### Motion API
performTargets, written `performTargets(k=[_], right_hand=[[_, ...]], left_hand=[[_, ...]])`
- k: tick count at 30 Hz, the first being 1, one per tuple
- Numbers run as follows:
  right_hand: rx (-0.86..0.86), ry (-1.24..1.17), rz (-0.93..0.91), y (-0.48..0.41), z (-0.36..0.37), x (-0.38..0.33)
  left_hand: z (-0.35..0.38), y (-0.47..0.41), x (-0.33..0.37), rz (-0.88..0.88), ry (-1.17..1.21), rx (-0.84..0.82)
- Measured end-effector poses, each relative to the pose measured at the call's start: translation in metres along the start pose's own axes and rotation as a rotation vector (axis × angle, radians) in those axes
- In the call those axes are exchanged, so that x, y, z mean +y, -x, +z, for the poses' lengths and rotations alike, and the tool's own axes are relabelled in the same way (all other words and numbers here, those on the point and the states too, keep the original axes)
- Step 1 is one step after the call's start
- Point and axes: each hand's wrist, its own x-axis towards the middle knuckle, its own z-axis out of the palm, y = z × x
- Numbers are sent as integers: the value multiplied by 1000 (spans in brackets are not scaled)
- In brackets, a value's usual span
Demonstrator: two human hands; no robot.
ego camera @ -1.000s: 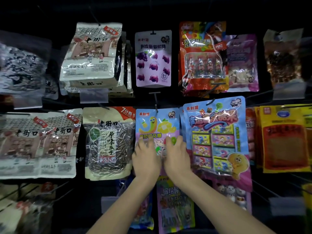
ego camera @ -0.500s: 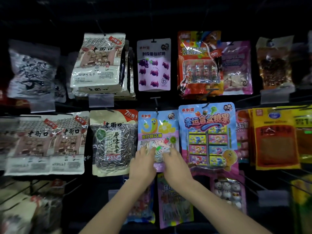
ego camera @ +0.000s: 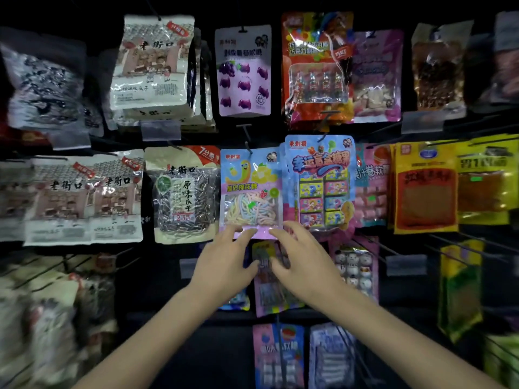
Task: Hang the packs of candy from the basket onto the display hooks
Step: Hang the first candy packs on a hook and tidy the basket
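Both forearms reach up from the lower edge of the view and converge on the middle row of the rack. The left hand (ego camera: 224, 265) faces palm to the display, its fingers straight and a little apart, the tips over the purple bottom edge of the sour marshmallow-rope candy pack (ego camera: 250, 192). The right hand (ego camera: 304, 262) mirrors it just beside, wrist angled inward and fingers fanned and relaxed. Its forefinger is at the same bottom edge, and the longer fingers reach toward the lower corner of the blue blind-box candy pack (ego camera: 320, 181). Neither hand curls round anything; whether the tips actually press the film I cannot tell. The marshmallow pack hangs upright from a black display hook (ego camera: 247, 138), between the sunflower seed bag (ego camera: 185, 195) on its left and the blind-box pack, which overlaps its right edge. A grape gummy pack (ego camera: 243, 70) hangs above it, and a purple pack (ego camera: 269, 284) below is partly hidden behind the two hands
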Motion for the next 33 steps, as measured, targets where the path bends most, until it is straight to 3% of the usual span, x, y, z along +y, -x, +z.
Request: performTargets(k=[6,18,24,27,33], right_hand=[[-115,-61,60,85,-7,19],[-491,-48,242,272,54,76],[-686,-175,625,346,120,122],[-831,-189,777,379,148,143],[-817,-173,895,413,181,166]], left_hand=[[17,83,24,12,84,-43],[122,241,78,67,146,-420],[196,312,104,90,180,-626],[222,332,117,128,152,-815],[287,358,119,201,53,-937]])
